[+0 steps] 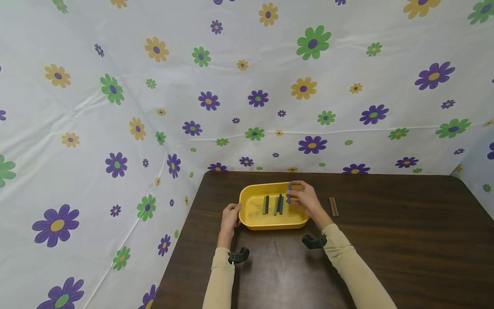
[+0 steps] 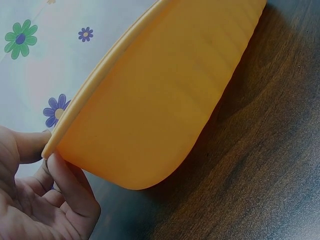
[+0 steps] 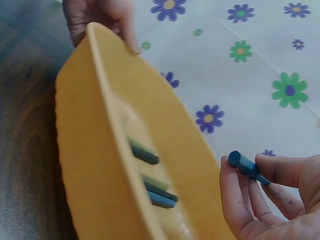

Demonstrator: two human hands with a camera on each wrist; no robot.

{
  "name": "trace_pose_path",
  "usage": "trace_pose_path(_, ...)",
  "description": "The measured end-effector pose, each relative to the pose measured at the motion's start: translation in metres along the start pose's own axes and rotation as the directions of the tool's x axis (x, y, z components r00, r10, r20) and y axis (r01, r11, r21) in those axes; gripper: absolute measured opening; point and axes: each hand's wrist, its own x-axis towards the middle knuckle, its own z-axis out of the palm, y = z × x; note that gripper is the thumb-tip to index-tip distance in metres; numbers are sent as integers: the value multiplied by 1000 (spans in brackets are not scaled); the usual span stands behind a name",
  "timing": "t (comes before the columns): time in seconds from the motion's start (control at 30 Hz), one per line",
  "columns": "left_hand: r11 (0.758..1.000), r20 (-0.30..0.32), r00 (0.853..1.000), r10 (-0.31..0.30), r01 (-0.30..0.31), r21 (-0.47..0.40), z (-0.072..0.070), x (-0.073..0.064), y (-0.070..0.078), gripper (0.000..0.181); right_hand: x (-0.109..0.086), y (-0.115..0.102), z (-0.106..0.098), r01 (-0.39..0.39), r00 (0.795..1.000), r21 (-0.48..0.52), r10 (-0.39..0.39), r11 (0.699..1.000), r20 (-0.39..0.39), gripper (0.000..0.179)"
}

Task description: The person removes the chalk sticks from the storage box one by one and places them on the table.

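A yellow plastic tray (image 1: 254,223) rests on the table. My left hand (image 1: 230,216) pinches its left rim between thumb and fingers, plain in the left wrist view, where the tray's outer wall (image 2: 145,125) fills the middle. My right hand (image 1: 306,197) holds a blue crayon-like stick (image 3: 242,162) between thumb and fingertips, above the tray's right end. Inside the tray lie several similar sticks in two groups: a green stick (image 1: 264,205) beside a black stick (image 1: 267,204), then another green stick (image 1: 275,207) with dark and blue sticks (image 3: 161,200) beside it.
Two brown sticks (image 1: 333,206) lie side by side on the dark wooden table (image 1: 405,240), right of the tray. A white flowered cloth (image 1: 247,86) hangs behind and to the left. Dark wrist devices (image 1: 314,241) sit on both forearms.
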Motion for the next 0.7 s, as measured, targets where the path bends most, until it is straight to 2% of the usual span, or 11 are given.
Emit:
trace_pose_path(0.43,1000,-4,1000,8,-8,-1,0,-1,-2,39,-13,-20,-30,20,1000,72,-20,997,6,48)
trace_pose_path(0.7,1000,-3,1000,18,-18,4,0,1,-3,41,-19,-27,-50,17,1000,94,-15,995,-26,49)
